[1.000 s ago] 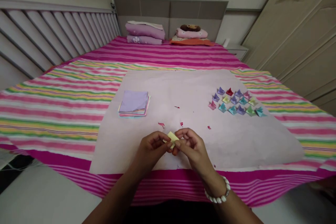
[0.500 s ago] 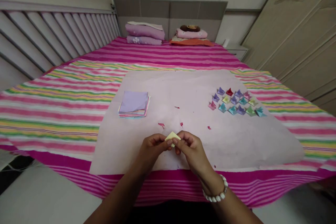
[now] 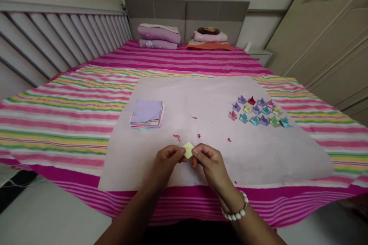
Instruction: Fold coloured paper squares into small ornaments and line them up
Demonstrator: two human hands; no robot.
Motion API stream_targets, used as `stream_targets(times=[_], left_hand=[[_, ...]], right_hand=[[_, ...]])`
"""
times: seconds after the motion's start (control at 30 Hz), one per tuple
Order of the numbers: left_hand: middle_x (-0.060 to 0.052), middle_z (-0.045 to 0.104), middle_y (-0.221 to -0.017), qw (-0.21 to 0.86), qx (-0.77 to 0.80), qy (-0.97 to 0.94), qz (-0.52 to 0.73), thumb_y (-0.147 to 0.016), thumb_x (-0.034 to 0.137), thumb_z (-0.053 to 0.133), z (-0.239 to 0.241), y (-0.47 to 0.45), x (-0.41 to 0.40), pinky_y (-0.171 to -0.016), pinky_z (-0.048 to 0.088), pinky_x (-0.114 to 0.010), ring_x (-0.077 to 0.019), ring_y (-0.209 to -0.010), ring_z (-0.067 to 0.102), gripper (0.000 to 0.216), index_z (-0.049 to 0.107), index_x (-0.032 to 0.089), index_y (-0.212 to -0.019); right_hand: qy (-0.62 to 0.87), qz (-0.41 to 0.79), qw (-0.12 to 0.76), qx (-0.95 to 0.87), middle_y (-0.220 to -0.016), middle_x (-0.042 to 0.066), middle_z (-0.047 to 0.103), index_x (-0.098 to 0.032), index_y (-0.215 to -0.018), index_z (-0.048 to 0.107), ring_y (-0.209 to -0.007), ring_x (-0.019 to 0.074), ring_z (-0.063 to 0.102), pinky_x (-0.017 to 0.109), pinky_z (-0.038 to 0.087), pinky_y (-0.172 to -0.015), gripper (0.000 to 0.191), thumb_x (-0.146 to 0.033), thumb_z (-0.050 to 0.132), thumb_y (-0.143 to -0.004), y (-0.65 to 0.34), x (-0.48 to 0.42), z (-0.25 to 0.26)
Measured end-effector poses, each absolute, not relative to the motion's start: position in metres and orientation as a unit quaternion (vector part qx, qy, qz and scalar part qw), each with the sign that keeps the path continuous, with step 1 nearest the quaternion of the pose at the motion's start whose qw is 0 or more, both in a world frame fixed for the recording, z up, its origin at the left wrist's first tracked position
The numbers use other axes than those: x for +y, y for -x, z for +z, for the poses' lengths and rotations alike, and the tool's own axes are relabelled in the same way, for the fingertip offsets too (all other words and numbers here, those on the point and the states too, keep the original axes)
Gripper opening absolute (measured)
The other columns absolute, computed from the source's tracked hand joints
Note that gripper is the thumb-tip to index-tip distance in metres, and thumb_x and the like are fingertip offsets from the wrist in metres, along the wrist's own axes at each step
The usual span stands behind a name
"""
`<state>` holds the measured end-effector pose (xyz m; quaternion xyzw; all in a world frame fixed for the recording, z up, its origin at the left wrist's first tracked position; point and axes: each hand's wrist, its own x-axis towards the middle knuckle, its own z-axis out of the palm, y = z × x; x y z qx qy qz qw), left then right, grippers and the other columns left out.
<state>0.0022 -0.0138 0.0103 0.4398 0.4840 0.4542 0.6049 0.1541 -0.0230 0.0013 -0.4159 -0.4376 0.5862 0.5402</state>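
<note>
Paper diamond (image 3: 188, 150) pinched from both sides

Pale yellow, small and flat, with sharp corners and a plain upper face; too small to make out any creases. Turned corner-first, one tip towards the far edge of the white sheet (image 3: 201, 95), the opposite tip towards the near edge. Longest, in the visible part, along that far-to-near line; impossible to tell the true long axis with both side corners under the thumbs. Held over the sheet, inside the near edge and a little left of its middle.

Gripped at the left by the left hand (image 3: 166, 160), thumb pressed against fingers, and at the right by the right hand (image 3: 211, 162) in a like pinch, with a white beaded bracelet (image 3: 238, 216) around the wrist.

Beyond, red scraps (image 3: 177, 136); near the left edge, a stack of paper squares (image 3: 147, 111), lavender on top; near the right edge, rows of small folded pieces (image 3: 256, 110) in mixed colours.
</note>
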Motion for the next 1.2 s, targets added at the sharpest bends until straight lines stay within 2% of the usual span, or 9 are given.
stream_targets(times=[0.1,0.23,0.37,0.47,0.57,0.67,0.77,0.97,1.2], left_hand=[[0.0,0.065,-0.067,0.606,0.474,-0.437,0.466,-0.066,0.038,0.076,0.009,-0.01,-0.016,-0.065,0.042,-0.026,-0.0134,-0.066,0.055,0.024,0.066,0.017,-0.072],[0.001,0.061,-0.065,0.645,0.462,-0.4,0.459,-0.069,0.042,0.075,0.008,-0.011,-0.017,-0.066,0.042,-0.024,-0.0116,-0.065,0.053,0.029,0.063,0.015,-0.068],[0.001,0.058,-0.067,0.77,0.388,-0.284,0.421,-0.066,0.036,0.081,0.01,-0.003,-0.019,-0.059,0.039,-0.019,-0.0051,-0.056,0.047,0.029,0.062,0.013,-0.07],[0.003,0.052,-0.066,0.864,0.287,-0.209,0.357,-0.066,0.029,0.082,0.012,0.001,-0.022,-0.054,0.036,-0.017,-0.0025,-0.051,0.041,0.027,0.063,0.013,-0.076],[0.005,0.047,-0.064,0.902,0.237,-0.163,0.323,-0.068,0.029,0.081,0.011,-0.001,-0.028,-0.054,0.037,-0.018,-0.0029,-0.05,0.039,0.026,0.063,0.015,-0.082],[0.004,0.046,-0.063,0.913,0.233,-0.149,0.301,-0.07,0.031,0.078,0.009,-0.005,-0.029,-0.054,0.037,-0.019,-0.0037,-0.049,0.039,0.025,0.061,0.015,-0.078],[0.002,0.052,-0.066,0.884,0.291,-0.211,0.297,-0.071,0.037,0.075,0.009,-0.004,-0.025,-0.053,0.035,-0.02,-0.0053,-0.052,0.043,0.026,0.062,0.014,-0.077],[-0.002,0.061,-0.068,0.637,0.464,-0.46,0.41,-0.083,0.046,0.059,0.016,0.01,-0.014,-0.064,0.041,-0.026,-0.0133,-0.065,0.054,0.032,0.066,0.015,-0.078],[0.001,0.063,-0.066,0.61,0.434,-0.521,0.41,-0.079,0.032,0.068,0.029,0.008,-0.02,-0.062,0.044,-0.024,-0.0114,-0.064,0.055,0.017,0.068,0.015,-0.081]], right_hand=[[0.435,0.551,0.567,-0.432,-0.051,-0.004,0.056,-0.018,-0.069,0.064,-0.051,0.0121,0.049,0.026,0.039,-0.057,0.024,-0.037,0.066,-0.084,-0.151,-0.023,0.0],[0.417,0.555,0.562,-0.45,-0.059,-0.002,0.059,-0.019,-0.074,0.066,-0.057,0.0129,0.05,0.027,0.04,-0.06,0.022,-0.037,0.064,-0.085,-0.151,-0.025,-0.001],[0.374,0.589,0.578,-0.423,-0.089,0.005,0.068,-0.021,-0.093,0.072,-0.081,0.0178,0.057,0.03,0.045,-0.075,0.024,-0.039,0.058,-0.088,-0.158,-0.024,0.002],[0.336,0.655,0.534,-0.416,-0.111,0.007,0.067,-0.024,-0.106,0.071,-0.099,0.0224,0.058,0.034,0.046,-0.086,0.03,-0.036,0.068,-0.079,-0.161,-0.024,0.008],[0.302,0.716,0.475,-0.412,-0.103,0.005,0.069,-0.024,-0.101,0.072,-0.093,0.0216,0.061,0.034,0.049,-0.083,0.027,-0.034,0.072,-0.076,-0.158,-0.027,0.013],[0.302,0.723,0.479,-0.395,-0.084,0.002,0.068,-0.021,-0.084,0.071,-0.075,0.0162,0.062,0.028,0.051,-0.071,0.015,-0.033,0.075,-0.075,-0.154,-0.028,0.014],[0.319,0.713,0.49,-0.387,-0.065,-0.002,0.063,-0.019,-0.074,0.067,-0.056,0.0123,0.057,0.025,0.048,-0.057,0.018,-0.035,0.075,-0.075,-0.155,-0.026,0.014],[0.402,0.623,0.516,-0.429,-0.066,0.0,0.069,-0.017,-0.074,0.069,-0.061,0.0121,0.061,0.025,0.048,-0.063,0.02,-0.035,0.079,-0.072,-0.162,-0.021,0.009],[0.394,0.627,0.507,-0.441,-0.058,0.0,0.07,-0.018,-0.074,0.065,-0.052,0.012,0.063,0.025,0.051,-0.057,0.02,-0.034,0.076,-0.075,-0.157,-0.025,0.013]])
